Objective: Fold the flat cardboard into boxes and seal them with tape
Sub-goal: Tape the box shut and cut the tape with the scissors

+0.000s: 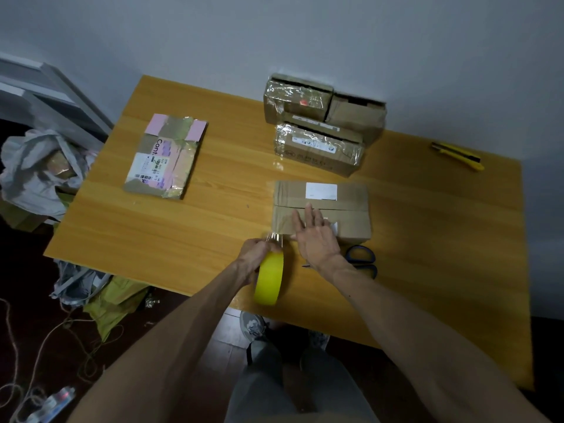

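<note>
Left grip (254,251) curled closed, right grip (317,239) flat, fingers spread, both forearms extended.

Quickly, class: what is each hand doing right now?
Left hand: grips the yellow tape roll.
Right hand: open, fingers flat on the cardboard box.

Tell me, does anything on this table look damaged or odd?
Yes. The far pile's right-hand box gapes open along its top, and the box in front wears crinkled, loose tape. The flattened carton at left looks torn and patched.
</note>
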